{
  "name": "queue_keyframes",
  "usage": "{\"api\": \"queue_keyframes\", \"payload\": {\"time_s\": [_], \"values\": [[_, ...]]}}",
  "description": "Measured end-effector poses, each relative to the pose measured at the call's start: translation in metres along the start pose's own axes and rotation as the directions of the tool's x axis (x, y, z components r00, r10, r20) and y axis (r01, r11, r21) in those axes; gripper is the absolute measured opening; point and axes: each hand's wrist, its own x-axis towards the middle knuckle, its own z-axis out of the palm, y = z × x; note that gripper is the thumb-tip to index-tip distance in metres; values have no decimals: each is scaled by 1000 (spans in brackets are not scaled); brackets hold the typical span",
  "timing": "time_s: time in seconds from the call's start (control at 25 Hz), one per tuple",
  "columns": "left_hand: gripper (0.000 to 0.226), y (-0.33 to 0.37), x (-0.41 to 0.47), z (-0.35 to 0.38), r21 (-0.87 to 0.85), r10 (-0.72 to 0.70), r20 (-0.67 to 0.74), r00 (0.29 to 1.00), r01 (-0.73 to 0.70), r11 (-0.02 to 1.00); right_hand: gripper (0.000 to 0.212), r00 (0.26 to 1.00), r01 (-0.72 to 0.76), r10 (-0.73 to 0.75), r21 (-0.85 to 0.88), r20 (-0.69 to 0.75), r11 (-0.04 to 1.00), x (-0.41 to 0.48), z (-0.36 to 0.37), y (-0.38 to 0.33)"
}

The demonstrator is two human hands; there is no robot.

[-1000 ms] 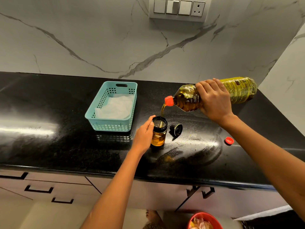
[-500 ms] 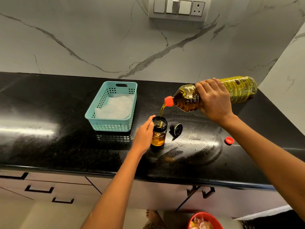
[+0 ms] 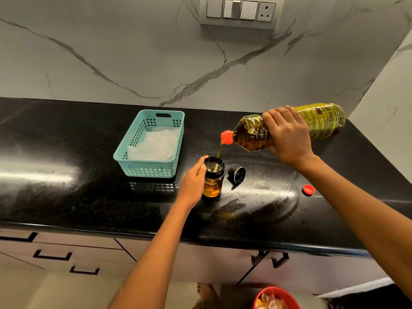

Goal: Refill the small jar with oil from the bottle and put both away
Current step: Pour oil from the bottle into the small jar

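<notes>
A small glass jar (image 3: 213, 182) with a black rim stands open on the black counter (image 3: 66, 186), partly filled with amber oil. My left hand (image 3: 193, 182) grips its left side. My right hand (image 3: 287, 137) holds a large plastic oil bottle (image 3: 252, 136) tipped nearly flat, its red neck over the jar. A thin stream of oil (image 3: 219, 150) runs from the neck into the jar's mouth. The jar's black lid (image 3: 237, 174) lies just right of the jar. The bottle's red cap (image 3: 308, 189) rests farther right on the counter.
A teal plastic basket (image 3: 174, 152) lined with white paper sits left of the jar. Oily smears shine on the counter right of the jar. A marble wall with a switch panel (image 3: 240, 11) rises behind. Drawers (image 3: 51, 255) sit below the counter, and a red bowl (image 3: 259, 296) is on the floor.
The bottle stays tipped and oil keeps streaming into the jar. Neither hand has visibly moved.
</notes>
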Motion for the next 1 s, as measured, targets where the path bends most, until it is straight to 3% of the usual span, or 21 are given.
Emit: {"api": "queue_keyframes", "payload": {"time_s": [1.0], "values": [[39, 1, -1, 3, -45, -18, -19, 1000, 17, 999, 52, 1000, 17, -17, -5, -23, 1000, -3, 4, 3]]}}
